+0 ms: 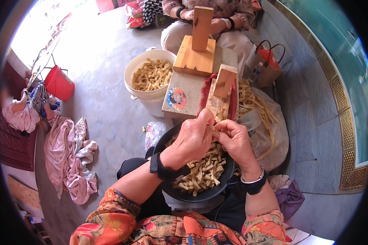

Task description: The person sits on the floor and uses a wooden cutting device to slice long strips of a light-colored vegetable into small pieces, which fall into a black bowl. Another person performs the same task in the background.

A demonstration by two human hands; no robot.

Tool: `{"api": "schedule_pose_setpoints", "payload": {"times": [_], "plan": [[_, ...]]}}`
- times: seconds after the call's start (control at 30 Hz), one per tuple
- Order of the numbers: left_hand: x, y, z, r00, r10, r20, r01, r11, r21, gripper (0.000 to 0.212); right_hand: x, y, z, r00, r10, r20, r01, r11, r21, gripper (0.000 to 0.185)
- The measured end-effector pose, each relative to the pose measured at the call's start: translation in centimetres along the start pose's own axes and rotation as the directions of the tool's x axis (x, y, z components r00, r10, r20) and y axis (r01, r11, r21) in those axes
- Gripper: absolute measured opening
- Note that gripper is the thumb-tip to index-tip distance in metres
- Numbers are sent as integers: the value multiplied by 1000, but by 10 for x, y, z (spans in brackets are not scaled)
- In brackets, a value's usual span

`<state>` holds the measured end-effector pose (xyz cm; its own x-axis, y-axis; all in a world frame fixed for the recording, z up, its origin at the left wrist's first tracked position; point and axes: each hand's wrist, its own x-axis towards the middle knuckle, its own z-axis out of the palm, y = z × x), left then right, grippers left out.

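My left hand (194, 136) and my right hand (234, 137) meet over a round black basin (199, 199). Between their fingertips they pinch a small tan strip (214, 132), mostly covered by the fingers. Below, the basin holds a heap of short, pale, knotted pieces (204, 174). Just beyond my hands, a rough wooden board (217, 105) with an upright wooden block (225, 80) rests on red cloth (206, 93) atop a pale box-like stand (184, 82). Long pale strips (253, 99) spill over a whitish sack (271, 131) to the right of my right hand.
A white bucket (150, 98) of similar pieces stands left of the stand. Opposite sits a person (208, 24) behind a second wooden block set (194, 59). Another person (20, 110) is at far left, near a red bucket (59, 84). A paper bag (270, 72) and bottle (257, 69) stand right.
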<state>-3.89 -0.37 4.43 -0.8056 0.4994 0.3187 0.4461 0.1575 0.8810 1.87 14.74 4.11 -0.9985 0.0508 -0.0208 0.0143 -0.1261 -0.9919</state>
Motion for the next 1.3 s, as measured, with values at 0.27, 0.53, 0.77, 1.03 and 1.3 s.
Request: {"api": "schedule_pose_setpoints", "payload": {"times": [0.27, 0.53, 0.77, 1.03, 1.3], "plan": [[5, 14, 4, 978, 176, -108, -177, 984, 2, 14, -2, 13, -20, 920, -23, 390, -315, 549, 774, 16], [8, 15, -14, 984, 132, 120, -139, 989, 47, 9, 3, 11, -12, 993, 93, 77, -120, 834, 539, 9], [16, 0, -38, 762, -315, 565, 644, 277, -713, 29, 0, -18, -28, 994, 59, 94, -62, 998, 31, 11], [22, 0, -49, 946, -141, 291, 60, 960, 272, 27, -4, -19, -37, 1000, 0, 23, 5, 973, -230, 8], [26, 0, -39, 825, -74, 561, -8, 990, 142, 18, 2, -21, -38, 1000, 5, 15, 1, 915, -403, 13]]}}
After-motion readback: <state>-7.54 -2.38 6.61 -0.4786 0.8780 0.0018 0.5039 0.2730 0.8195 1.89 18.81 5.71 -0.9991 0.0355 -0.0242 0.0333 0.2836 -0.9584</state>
